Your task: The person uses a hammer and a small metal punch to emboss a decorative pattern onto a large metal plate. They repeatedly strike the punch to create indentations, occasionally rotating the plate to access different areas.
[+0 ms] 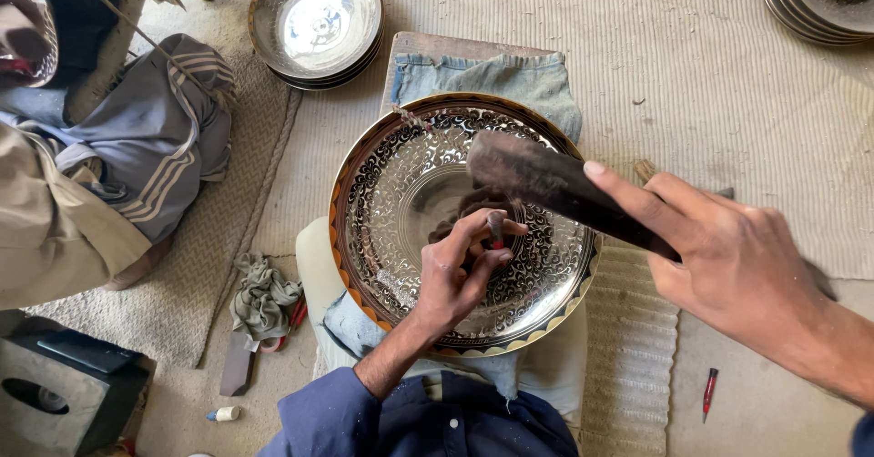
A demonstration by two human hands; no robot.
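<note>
Pinched between thumb and fingertips, a short dark punch or chisel point(494, 229) stands upright in the left hand point(455, 275), its tip set on the centre of a large engraved metal plate point(391, 211); the right hand point(728, 266) is wrapped fully around the handle of a dark hammer point(537, 179), forefinger stretched along it, the blurred head poised just above the tool. The plate, silvery with dense scrolling ornament and an orange-and-gold scalloped rim, lies flat on folded blue denim cloth point(510, 79) that shows beyond its far edge, with a pale cushion point(314, 257) under its near-left edge. The person's blue sleeve point(337, 411) comes up from below the plate. To the plate's upper left sits a stack of plain hammered metal bowls point(314, 20); a second stack of dark-rimmed plates point(819, 2) rests well apart at its upper right. Left of the plate a crumpled grey rag point(264, 298) lies on the woven mat point(728, 93), seemingly over a red-handled tool, though that part is mostly hidden. A small red-capped marker point(709, 391) lies on the floor to the plate's lower right. Another person's striped grey trousers point(164, 138) are seen at the far left
</note>
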